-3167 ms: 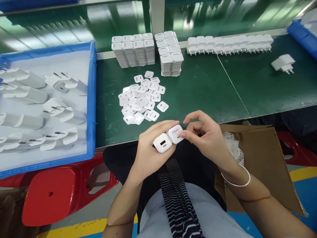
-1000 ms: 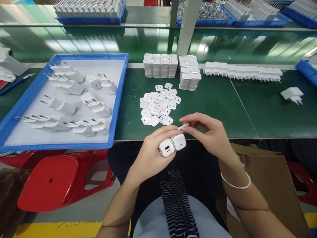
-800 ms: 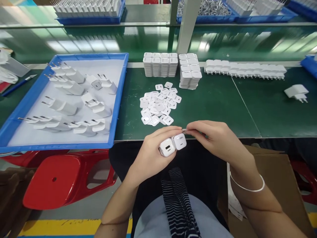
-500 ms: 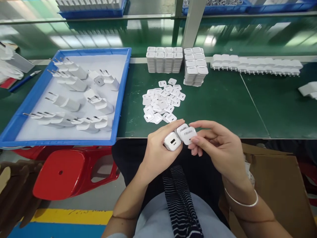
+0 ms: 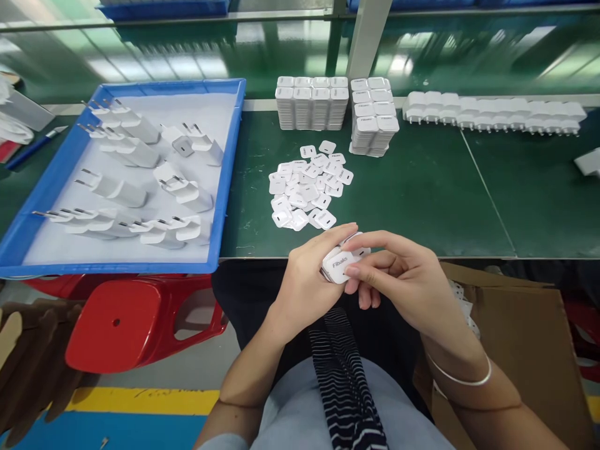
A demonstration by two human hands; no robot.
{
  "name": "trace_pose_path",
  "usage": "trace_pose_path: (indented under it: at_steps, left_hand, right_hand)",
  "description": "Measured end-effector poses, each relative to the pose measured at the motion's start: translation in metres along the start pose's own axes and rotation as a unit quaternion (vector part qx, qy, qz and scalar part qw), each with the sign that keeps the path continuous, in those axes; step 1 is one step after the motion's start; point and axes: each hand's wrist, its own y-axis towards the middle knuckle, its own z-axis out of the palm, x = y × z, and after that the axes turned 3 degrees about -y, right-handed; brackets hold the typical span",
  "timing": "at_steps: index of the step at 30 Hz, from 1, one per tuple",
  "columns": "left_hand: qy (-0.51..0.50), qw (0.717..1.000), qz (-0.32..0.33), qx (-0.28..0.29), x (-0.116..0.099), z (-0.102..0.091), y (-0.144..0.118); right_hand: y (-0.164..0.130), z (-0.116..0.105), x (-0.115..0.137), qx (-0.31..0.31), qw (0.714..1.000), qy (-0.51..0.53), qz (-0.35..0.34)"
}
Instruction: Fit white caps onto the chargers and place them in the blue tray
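My left hand (image 5: pixel 307 278) grips white plug chargers (image 5: pixel 338 265) just below the green bench's front edge. My right hand (image 5: pixel 398 281) presses a small white label printed "Fibaks" onto the end of one charger with thumb and fingers. A loose heap of the same white labels (image 5: pixel 307 184) lies on the bench just beyond my hands. Most of the chargers is hidden by my fingers.
A blue tray (image 5: pixel 227 181) with several white chargers sits at left. Stacks of labels (image 5: pixel 312 103) and a second stack (image 5: pixel 372 115) stand at the back, with a row of chargers (image 5: pixel 492 112) to the right. A red stool (image 5: pixel 135 325) and a cardboard box (image 5: pixel 525 337) flank my lap.
My right hand brought a label from the heap onto the charger ends and now presses it over the one that showed its port. The view has tilted down slightly.
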Motion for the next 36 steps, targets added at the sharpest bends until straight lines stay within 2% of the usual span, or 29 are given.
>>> trace_pose_path:
  at_steps: [12,19,26,32,36]
  left_hand:
    - [0.035,0.999,0.039,0.01,-0.0012,0.0025,0.001]
    - [-0.01,0.999,-0.037,0.03,-0.004,0.0037,-0.0015]
    - [-0.001,0.999,-0.03,0.037,-0.0038,0.0062,-0.0029]
    - [0.009,0.999,-0.013,0.036,-0.0013,0.0072,-0.004]
    - [-0.01,0.999,-0.031,0.031,0.0,0.006,-0.0041]
  right_hand:
    - [0.0,0.0001,0.0003,-0.024,0.999,-0.035,-0.017]
    - [-0.001,0.0014,0.0052,-0.028,0.998,-0.049,0.019]
    - [-0.0002,-0.0013,0.0062,-0.035,0.997,-0.035,0.065]
    - [0.0013,-0.0026,0.0017,-0.029,0.996,-0.04,0.07]
    - [0.0014,-0.0014,-0.0022,-0.044,0.994,-0.079,0.062]
